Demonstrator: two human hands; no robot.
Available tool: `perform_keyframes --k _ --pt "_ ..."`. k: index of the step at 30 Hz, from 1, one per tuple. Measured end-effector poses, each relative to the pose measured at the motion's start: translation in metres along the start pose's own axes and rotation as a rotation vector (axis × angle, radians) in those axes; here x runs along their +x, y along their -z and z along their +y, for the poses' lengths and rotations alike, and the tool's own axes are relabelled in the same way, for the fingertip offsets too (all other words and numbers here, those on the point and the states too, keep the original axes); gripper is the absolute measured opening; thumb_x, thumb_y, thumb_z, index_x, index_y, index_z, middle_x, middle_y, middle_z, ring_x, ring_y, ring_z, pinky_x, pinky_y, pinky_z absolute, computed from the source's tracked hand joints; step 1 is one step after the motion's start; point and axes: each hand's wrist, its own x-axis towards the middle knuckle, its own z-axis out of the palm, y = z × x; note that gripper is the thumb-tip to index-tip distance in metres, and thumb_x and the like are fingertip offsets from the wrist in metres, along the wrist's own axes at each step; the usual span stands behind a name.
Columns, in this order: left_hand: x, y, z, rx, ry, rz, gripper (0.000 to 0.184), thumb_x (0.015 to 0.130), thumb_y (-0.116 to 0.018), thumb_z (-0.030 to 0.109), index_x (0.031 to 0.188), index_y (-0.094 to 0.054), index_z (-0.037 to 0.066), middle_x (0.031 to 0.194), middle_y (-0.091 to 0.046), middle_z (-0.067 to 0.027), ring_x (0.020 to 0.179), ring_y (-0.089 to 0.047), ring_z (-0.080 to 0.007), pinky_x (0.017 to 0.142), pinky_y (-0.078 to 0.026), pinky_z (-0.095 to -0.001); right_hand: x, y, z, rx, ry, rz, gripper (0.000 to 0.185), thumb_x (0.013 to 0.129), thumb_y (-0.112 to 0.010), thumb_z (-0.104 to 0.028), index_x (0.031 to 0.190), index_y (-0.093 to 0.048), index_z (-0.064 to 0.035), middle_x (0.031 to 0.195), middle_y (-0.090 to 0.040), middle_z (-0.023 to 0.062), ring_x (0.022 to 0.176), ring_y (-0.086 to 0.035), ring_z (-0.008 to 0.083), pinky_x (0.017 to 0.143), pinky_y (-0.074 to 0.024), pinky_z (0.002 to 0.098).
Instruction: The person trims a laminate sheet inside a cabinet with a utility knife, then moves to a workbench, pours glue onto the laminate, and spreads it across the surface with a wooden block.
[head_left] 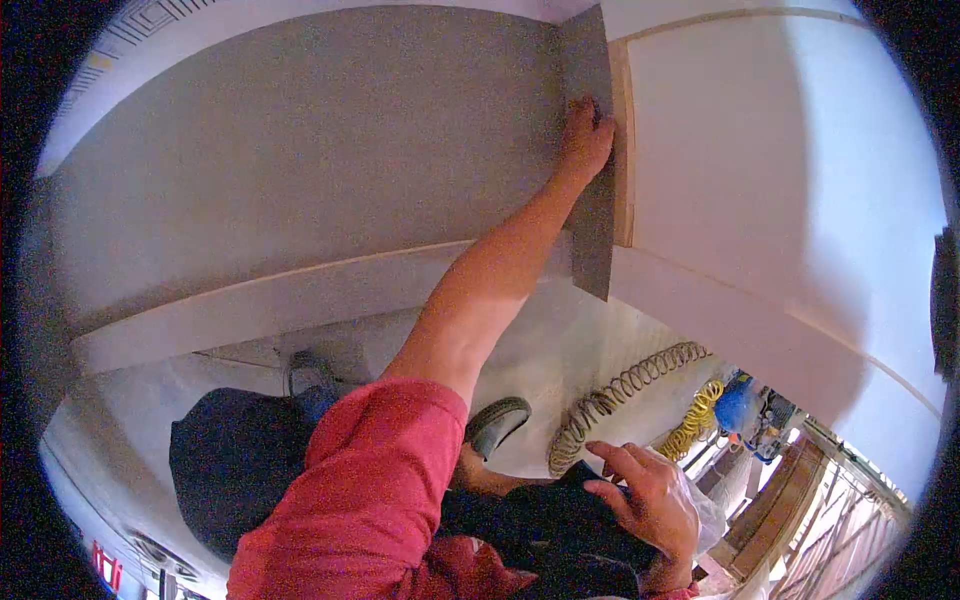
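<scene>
My left hand reaches up to a grey upright panel beside a pale wooden edge. Its fingers are curled closed against the panel. A small dark spot shows at the fingertips, too small to name. Lower right, my right hand is near my body, above my dark-clothed leg. Its thumb and index finger are apart, while the other fingers are curled. Clear plastic, like a bag, bulges from the hand's outer side and seems held in it.
A wide grey panel with a pale lower rail spans the upper left. White panels stand at right. On the floor are a dark coiled hose, a yellow coiled hose and a blue item. Wooden pieces lie lower right.
</scene>
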Motion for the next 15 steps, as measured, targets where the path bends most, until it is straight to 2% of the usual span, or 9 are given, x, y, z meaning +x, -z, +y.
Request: perform_keyframes --k 1,3,6,9,11,12,14,15 --pt "0.0 0.001 0.001 0.041 -0.01 0.01 0.081 0.097 -0.057 0.042 0.156 -0.032 -0.006 0.16 -0.027 -0.0379 0.15 -0.026 -0.0513 0.126 -0.023 -0.0488 0.002 0.001 0.0 -0.003 0.002 0.001 0.043 0.09 -0.077 -0.025 0.128 -0.065 -0.0094 0.086 -0.067 0.0112 0.076 -0.068 0.0325 0.071 -0.0538 0.0431" --pt "0.006 -0.005 -0.003 0.08 -0.02 0.023 0.08 0.097 -0.057 0.042 0.157 -0.032 -0.006 0.159 -0.028 -0.0389 0.149 -0.027 -0.053 0.125 -0.024 -0.049 0.003 0.004 0.0 0.021 0.007 -0.066 0.04 0.094 -0.071 -0.033 0.125 -0.063 -0.0087 0.096 -0.068 0.0138 0.087 -0.068 0.0384 0.075 -0.0545 0.0478" --pt "0.023 -0.019 -0.026 0.06 -0.064 0.071 0.082 0.098 -0.056 0.044 0.157 -0.031 -0.006 0.159 -0.027 -0.0392 0.149 -0.026 -0.0545 0.125 -0.024 -0.0491 0.008 0.005 -0.002 0.076 -0.012 -0.059 0.04 0.094 -0.071 -0.033 0.124 -0.063 -0.0084 0.095 -0.068 0.0142 0.087 -0.068 0.0388 0.074 -0.0543 0.0485" --pt "0.05 -0.017 -0.027 0.198 0.021 -0.08 0.083 0.096 -0.058 0.043 0.156 -0.031 -0.007 0.16 -0.026 -0.0379 0.149 -0.027 -0.0528 0.125 -0.024 -0.049 0.009 0.001 0.001 0.043 -0.039 -0.06 0.039 0.094 -0.072 -0.032 0.125 -0.063 -0.0082 0.093 -0.068 0.0145 0.086 -0.068 0.0391 0.074 -0.0542 0.0488" --pt "0.068 -0.027 -0.041 0.036 -0.029 0.009 0.085 0.094 -0.059 0.042 0.156 -0.03 -0.008 0.161 -0.025 -0.0365 0.151 -0.027 -0.0499 0.125 -0.027 -0.0478 0.01 -0.001 -0.001 0.031 -0.035 -0.057 0.039 0.094 -0.072 -0.031 0.125 -0.063 -0.0082 0.092 -0.068 0.0142 0.085 -0.068 0.0386 0.074 -0.0543 0.0482" --pt "0.062 -0.014 -0.027 0.032 -0.029 0.013 0.085 0.094 -0.059 0.042 0.156 -0.03 -0.008 0.161 -0.025 -0.0365 0.151 -0.027 -0.0499 0.125 -0.027 -0.0478 0.01 -0.001 -0.002 0.03 -0.033 -0.052 0.039 0.095 -0.072 -0.031 0.125 -0.063 -0.0081 0.091 -0.067 0.0139 0.083 -0.068 0.038 0.073 -0.0544 0.0476" --pt "0.041 0.025 0.012 0.188 0.003 -0.194 0.086 0.092 -0.059 0.042 0.155 -0.03 -0.009 0.162 -0.025 -0.0349 0.151 -0.027 -0.0472 0.125 -0.027 -0.0458 0.011 -0.003 -0.003 0.042 -0.041 -0.045 0.039 0.095 -0.072 -0.03 0.125 -0.063 -0.0083 0.091 -0.067 0.0137 0.082 -0.068 0.037 0.072 -0.0543 0.0468" --pt "0.04 0.028 0.01 0.183 0.007 -0.197 0.086 0.092 -0.059 0.042 0.155 -0.03 -0.009 0.162 -0.025 -0.0349 0.151 -0.027 -0.0472 0.125 -0.027 -0.0458 0.01 -0.003 -0.003 0.056 -0.05 -0.036 0.039 0.095 -0.072 -0.03 0.126 -0.063 -0.0084 0.09 -0.067 0.0134 0.08 -0.068 0.036 0.071 -0.0543 0.046"
